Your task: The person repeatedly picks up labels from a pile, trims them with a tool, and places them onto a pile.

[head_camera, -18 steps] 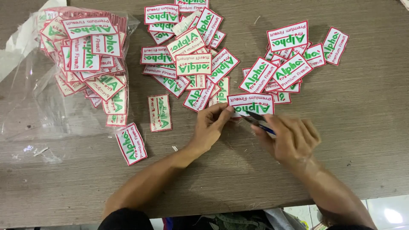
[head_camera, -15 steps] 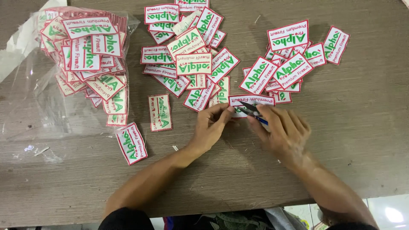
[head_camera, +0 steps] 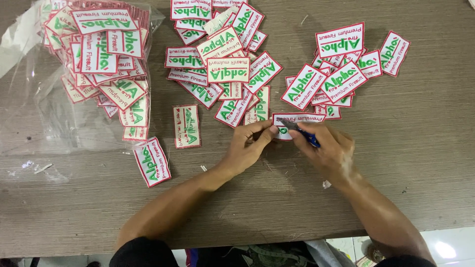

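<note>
Head view: left hand (head_camera: 247,146) pins a patch (head_camera: 297,120), right hand (head_camera: 329,151) grips a blue cutter (head_camera: 303,133) (wooden table (head_camera: 420,163)).

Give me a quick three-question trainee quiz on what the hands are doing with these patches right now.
1. True or false: the right hand holds a small blue-handled tool against the patch that the left hand pins to the wooden table.
2. Where is the clear plastic bag of patches? A) far left B) far right C) under the hands
3. Fill in: each patch is white with a ___ border.

Key: 1 true; 2 A; 3 red.
</note>
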